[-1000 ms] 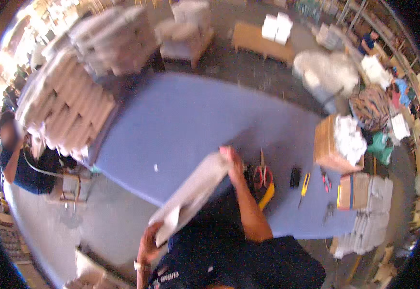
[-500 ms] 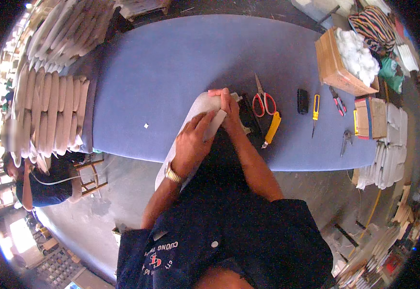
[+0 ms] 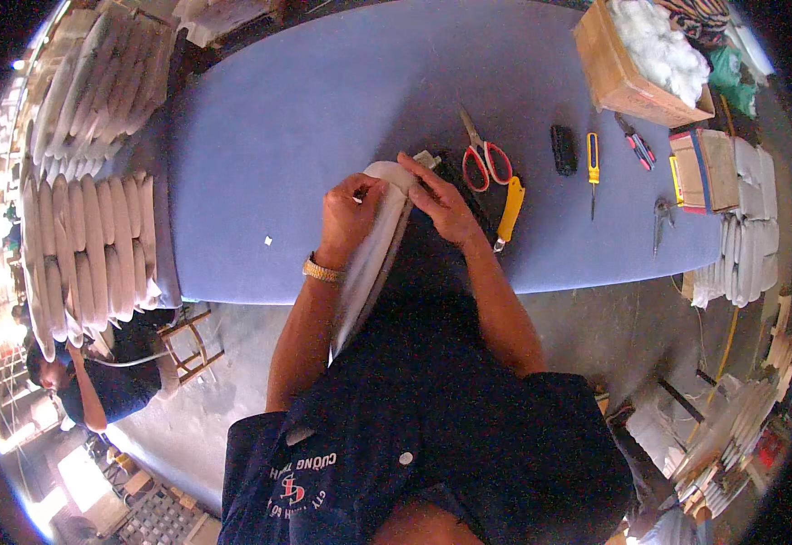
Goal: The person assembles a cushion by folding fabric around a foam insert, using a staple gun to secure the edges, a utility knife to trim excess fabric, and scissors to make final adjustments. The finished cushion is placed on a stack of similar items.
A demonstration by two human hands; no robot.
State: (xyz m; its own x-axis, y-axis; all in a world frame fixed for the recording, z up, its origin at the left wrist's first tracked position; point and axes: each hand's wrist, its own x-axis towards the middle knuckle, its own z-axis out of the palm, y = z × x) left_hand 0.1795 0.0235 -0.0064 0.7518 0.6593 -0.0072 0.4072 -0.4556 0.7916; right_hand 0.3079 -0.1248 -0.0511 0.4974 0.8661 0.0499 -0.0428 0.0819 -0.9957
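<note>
A long, narrow pale fabric cover [image 3: 366,263] stands on edge at the near rim of the blue padded table [image 3: 323,109]. My left hand [image 3: 349,216] grips its upper left side, a gold watch on the wrist. My right hand [image 3: 441,202] pinches the top end of the cover from the right. A dark piece lies under the right hand. Red-handled scissors [image 3: 482,156] and a yellow utility knife [image 3: 510,207] lie just right of my hands.
A black block [image 3: 563,149], a yellow screwdriver [image 3: 593,163], pliers [image 3: 634,141], and a cardboard box of white stuffing [image 3: 637,64] sit at the table's right. Stacks of pale cushions [image 3: 87,227] pile at the left. Another person [image 3: 96,381] crouches at lower left.
The view has dropped toward the table edge. The cover, held out to the left a second ago, now stands at the table rim with both hands at its top end.
</note>
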